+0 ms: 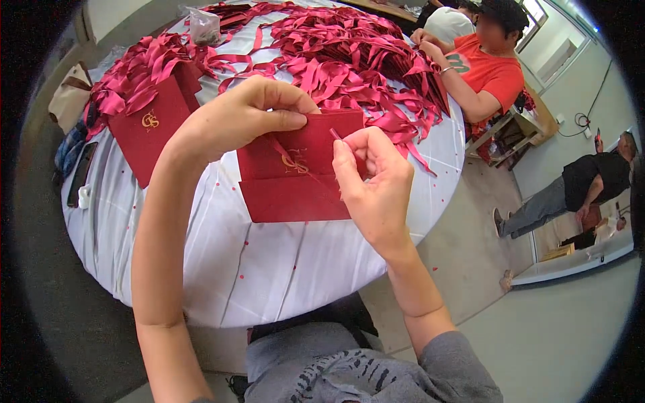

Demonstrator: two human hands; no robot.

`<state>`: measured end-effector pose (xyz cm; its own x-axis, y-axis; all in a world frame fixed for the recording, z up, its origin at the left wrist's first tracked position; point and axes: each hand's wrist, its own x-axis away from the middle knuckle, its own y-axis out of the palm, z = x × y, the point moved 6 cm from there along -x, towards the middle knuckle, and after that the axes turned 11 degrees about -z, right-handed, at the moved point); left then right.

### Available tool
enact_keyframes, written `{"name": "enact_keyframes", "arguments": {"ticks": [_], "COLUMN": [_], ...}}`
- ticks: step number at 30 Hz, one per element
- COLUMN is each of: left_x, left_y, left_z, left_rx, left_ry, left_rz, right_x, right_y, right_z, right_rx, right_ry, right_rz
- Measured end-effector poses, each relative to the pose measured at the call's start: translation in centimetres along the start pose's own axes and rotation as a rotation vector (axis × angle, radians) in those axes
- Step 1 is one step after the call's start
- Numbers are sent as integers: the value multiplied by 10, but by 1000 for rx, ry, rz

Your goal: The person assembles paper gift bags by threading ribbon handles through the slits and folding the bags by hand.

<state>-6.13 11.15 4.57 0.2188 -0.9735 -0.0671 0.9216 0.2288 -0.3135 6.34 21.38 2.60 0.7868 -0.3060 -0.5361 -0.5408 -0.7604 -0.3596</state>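
Over the near part of the table I hold up a dark red paper gift bag (pixel 289 200) with a gold emblem and a fold line across it. My left hand (pixel 238 117) pinches its top edge between thumb and fingers. At the bag's right side, my right hand (pixel 377 183) is closed in a pinch on a narrow pink ribbon end (pixel 335 134), which sticks up past the fingertips. A thin piece of ribbon crosses the front of the bag near the emblem. The fingers behind the bag are hidden.
The round table's white cloth (pixel 195 269) carries a big pile of red bags with pink ribbons (pixel 336 40). More bags (pixel 151 127), a clear plastic bag (pixel 204 27) and a phone (pixel 82 173) lie leftward. A person in orange (pixel 484 77) works at the far right; another person (pixel 591 181) stands farther off.
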Motion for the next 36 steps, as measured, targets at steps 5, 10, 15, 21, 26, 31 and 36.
{"name": "enact_keyframes", "arguments": {"ticks": [5, 10, 15, 21, 26, 31, 36], "left_x": [-1, -1, 0, -2, -1, -3, -2], "left_y": [-3, -5, -6, 0, 0, 0, 1], "left_z": [-3, -7, -12, -16, -14, -14, -11], "left_rx": [-10, 5, 26, 71, 82, 101, 122], "left_ry": [14, -4, -15, -62, -76, -77, -82], "left_rz": [2, 13, 15, 2, 7, -3, -19], "right_x": [-1, -1, -1, -1, -1, -2, -2], "right_y": [2, 3, 2, 0, 1, 1, 3], "right_z": [2, 2, 8, 14, 10, 9, 5], "right_rx": [-20, -2, -121, -103, -69, -5, 34], "right_ry": [-2, -2, 121, 113, 68, 6, -45], "right_rz": [5, -1, 19, 31, 17, 15, -8]}}
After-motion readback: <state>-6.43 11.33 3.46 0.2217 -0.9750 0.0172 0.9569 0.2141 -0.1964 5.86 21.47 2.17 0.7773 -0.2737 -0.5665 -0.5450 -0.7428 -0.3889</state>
